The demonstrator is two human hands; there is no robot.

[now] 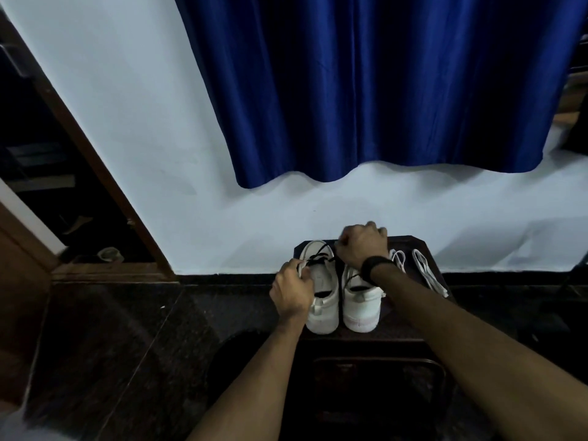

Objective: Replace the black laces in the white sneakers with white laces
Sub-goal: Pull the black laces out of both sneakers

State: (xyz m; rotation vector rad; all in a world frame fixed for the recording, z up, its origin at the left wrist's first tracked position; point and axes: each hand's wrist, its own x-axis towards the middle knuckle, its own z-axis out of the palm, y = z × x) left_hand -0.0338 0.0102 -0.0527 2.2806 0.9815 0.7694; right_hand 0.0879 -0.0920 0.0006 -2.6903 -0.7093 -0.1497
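— On the dark wooden stool (410, 241) against the pale wall (127, 122), what stood there?

— Two white low-top sneakers, side by side, heels toward the person. The left white sneaker (323, 300) and the right white sneaker (361, 308) were just beside each other, both upright, with only a narrow gap between them.

— And the thin black laces (319, 257)?

— They were still threaded in the left shoe's upper eyelets, with one strand running up to the right hand. A second black strand (353, 276) showed on the right shoe near the wrist.

— How did the hands lie?

— The left hand (294, 289) gripped the left sneaker at its outer collar, fingers curled round the edge. The right hand (361, 245) was held above the shoes' toe ends, fingers curled into a fist round the black lace. A black band (375, 267) sat on that wrist.

— Where were the replacements?

— Two bundles of flat white laces lay on the stool to the right of the shoes: one folded bundle (397, 259) just beside the right forearm, the other long folded bundle (428, 272) further right, near the stool's edge.

— Anything else?

— A glossy blue curtain (366, 90) hung above, and a brown wooden door frame (95, 173) stood to the left over a dark stone floor (127, 345).
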